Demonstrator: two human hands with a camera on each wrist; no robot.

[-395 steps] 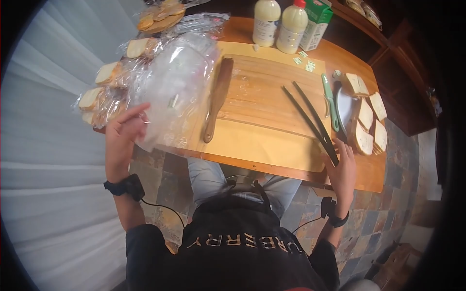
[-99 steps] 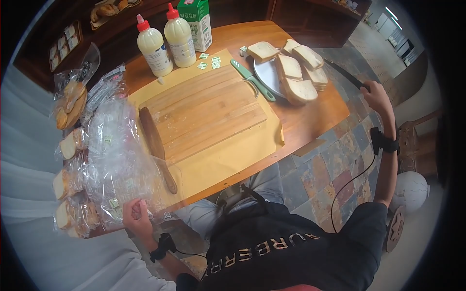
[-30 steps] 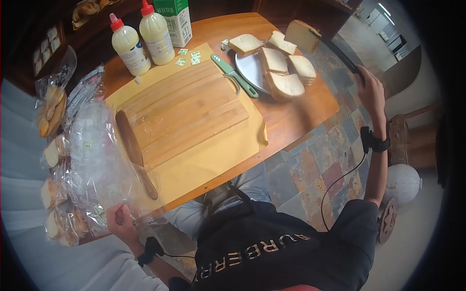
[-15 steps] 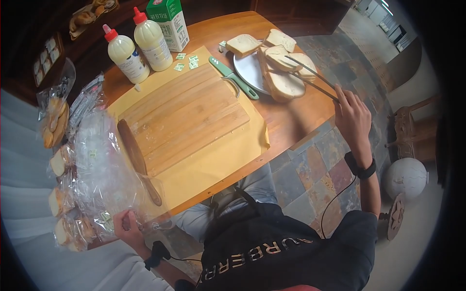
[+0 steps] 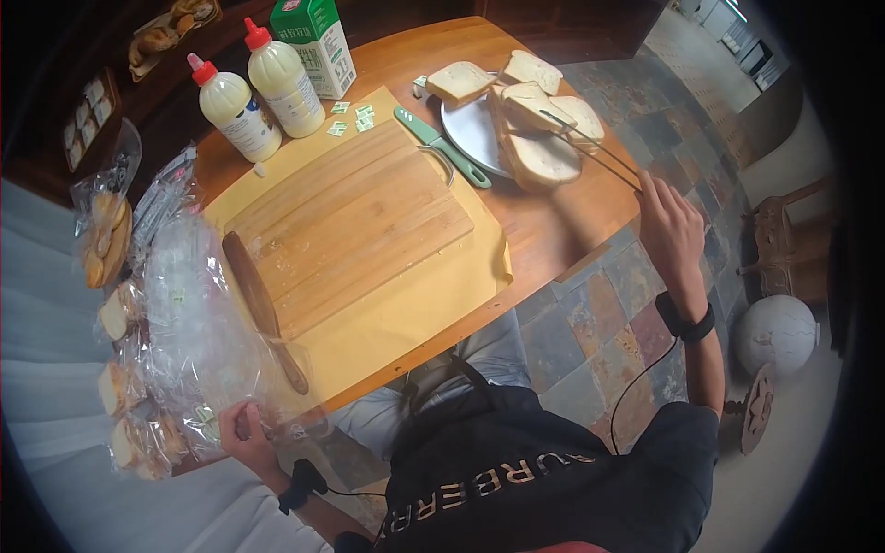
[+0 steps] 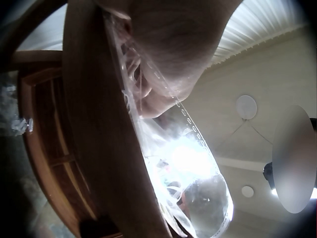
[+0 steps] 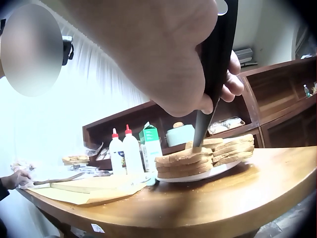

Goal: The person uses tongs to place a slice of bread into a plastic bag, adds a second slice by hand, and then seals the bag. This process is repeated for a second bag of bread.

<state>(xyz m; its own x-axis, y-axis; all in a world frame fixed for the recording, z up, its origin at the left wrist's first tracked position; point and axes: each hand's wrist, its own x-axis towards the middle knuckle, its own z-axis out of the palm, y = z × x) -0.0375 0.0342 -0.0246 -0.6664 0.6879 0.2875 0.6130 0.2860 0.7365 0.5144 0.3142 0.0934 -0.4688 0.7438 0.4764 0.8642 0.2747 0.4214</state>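
My right hand (image 5: 673, 230) grips black tongs (image 5: 615, 168) in the head view. Their tips meet a bread slice (image 5: 525, 96) on the middle stack, at the right of the table. The bread stacks sit on and around a white plate (image 5: 464, 129). In the right wrist view the tongs (image 7: 203, 128) slant down onto the bread (image 7: 185, 157). At the table's front left edge my left hand (image 5: 247, 435) rests with loosely curled fingers on clear plastic bags (image 5: 189, 323). Clear plastic (image 6: 198, 203) partly covers that hand (image 6: 173, 44) in the left wrist view.
A cutting board (image 5: 355, 230) lies on yellow paper, with a wooden spatula (image 5: 256, 295) along its left side. Beside the plate lies a green-handled knife (image 5: 442, 146). Two red-capped bottles (image 5: 284, 85) and a green-white carton (image 5: 318, 51) stand behind. Wrapped bread (image 5: 120, 387) lines the left.
From above the board, the tongs have gone right to the bread. One second ago they held a slice up at the far right; it has come down onto the middle stack.
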